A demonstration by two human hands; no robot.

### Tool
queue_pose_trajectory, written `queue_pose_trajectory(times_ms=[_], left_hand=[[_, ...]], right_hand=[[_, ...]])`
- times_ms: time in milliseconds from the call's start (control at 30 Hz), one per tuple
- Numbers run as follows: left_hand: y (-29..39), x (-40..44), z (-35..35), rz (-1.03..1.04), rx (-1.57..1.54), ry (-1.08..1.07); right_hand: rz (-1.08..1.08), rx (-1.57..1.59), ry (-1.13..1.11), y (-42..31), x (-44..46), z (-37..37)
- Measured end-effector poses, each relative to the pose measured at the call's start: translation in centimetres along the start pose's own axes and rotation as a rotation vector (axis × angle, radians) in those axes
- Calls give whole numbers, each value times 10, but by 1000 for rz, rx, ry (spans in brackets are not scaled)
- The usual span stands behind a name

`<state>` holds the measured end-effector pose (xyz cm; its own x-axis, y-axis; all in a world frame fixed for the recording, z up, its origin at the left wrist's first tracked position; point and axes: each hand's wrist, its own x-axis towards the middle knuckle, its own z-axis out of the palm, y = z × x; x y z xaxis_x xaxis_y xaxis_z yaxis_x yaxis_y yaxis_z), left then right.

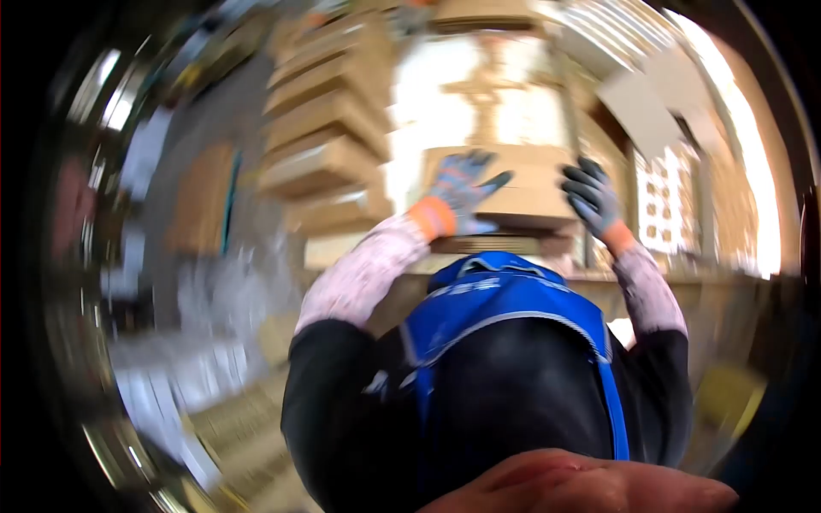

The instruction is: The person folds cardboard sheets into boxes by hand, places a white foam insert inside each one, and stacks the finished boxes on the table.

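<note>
Fingers spread on my left hand, loosely parted on my right hand; I'd steady the carton best with even pressure.

A row of boxes left of the carton

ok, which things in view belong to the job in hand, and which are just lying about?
In use:
carton, with left hand on it and right hand at its right edge
row of cartons alongside, probably

Lying about, my guess given the blur:
brown panel at left
crumpled, plastic-looking heap
yellow item, lower right
</note>
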<state>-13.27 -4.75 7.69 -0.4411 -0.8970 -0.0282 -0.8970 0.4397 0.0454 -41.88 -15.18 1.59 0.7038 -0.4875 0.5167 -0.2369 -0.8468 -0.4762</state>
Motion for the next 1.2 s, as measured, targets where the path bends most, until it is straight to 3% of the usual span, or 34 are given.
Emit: queue_pose_trajectory(times_ms=[33, 67, 100, 133, 200, 233, 267, 333, 400, 433, 467, 500, 667, 733, 800, 900, 933, 1000, 1067, 1100, 1200], left_hand=[[1, 0, 11, -24, 22, 26], [2, 2, 9, -60, 73, -78], [4, 4, 5, -70, 111, -101], [4, 7, 3, -62, 138, -99], [1, 4, 6, -24, 146, -28], [0, 1, 5, -16, 130, -4], [-3, -2, 2, -12, 117, 22], [-7, -8, -5, -70, -8, 214], [-19, -15, 6, -168, -437, 408], [-11, -13, 2, -252, -817, 412], [-4, -12, -2, -339, -1196, 403], [-7, -10, 7, -338, -1331, 427], [-24, -21, 57, -434, -1483, 361], [-22, -33, 65, -533, -1803, 291], [-23, -40, 84, -566, -1950, 304], [-34, -53, 117, -694, -2145, 272], [-37, -54, 125, -712, -2151, 243], [-37, -54, 125, -737, -2155, 218], [-24, -44, 108, -736, -2137, 77], [-18, -41, 99, -742, -2009, 121], [-36, -40, 121, -693, -1985, 105]], right_hand=[[-16, -81, 12, -5, -2, -5], [-208, -184, 111, 3, -8, -3], [199, 16, 340, -15, -16, -2], [349, 154, 537, -2, -32, 3], [723, 118, 757, 28, -79, 0], [829, -1, 892, 42, -105, -7], [886, -364, 933, 56, -135, -14], [1123, -699, 656, 56, -172, -34], [1186, -749, 179, 55, -188, -30], [1129, -746, 97, 56, -193, -22], [1086, -822, 106, 72, -204, -11], [1082, -818, 76, 72, -205, -12], [1011, -677, 45, 4, -190, -8], [967, -660, -52, -28, -202, 9], [877, -497, 113, -44, -223, 15], [942, -500, 674, -13, -261, 18], [1139, -383, 744, -3, -267, 8], [1241, 706, 968, 39, -294, 12], [1250, 854, 836, 20, -273, 2], [1251, 992, 710, 10, -260, 1], [1146, 1045, 866, -8, -234, 20]])
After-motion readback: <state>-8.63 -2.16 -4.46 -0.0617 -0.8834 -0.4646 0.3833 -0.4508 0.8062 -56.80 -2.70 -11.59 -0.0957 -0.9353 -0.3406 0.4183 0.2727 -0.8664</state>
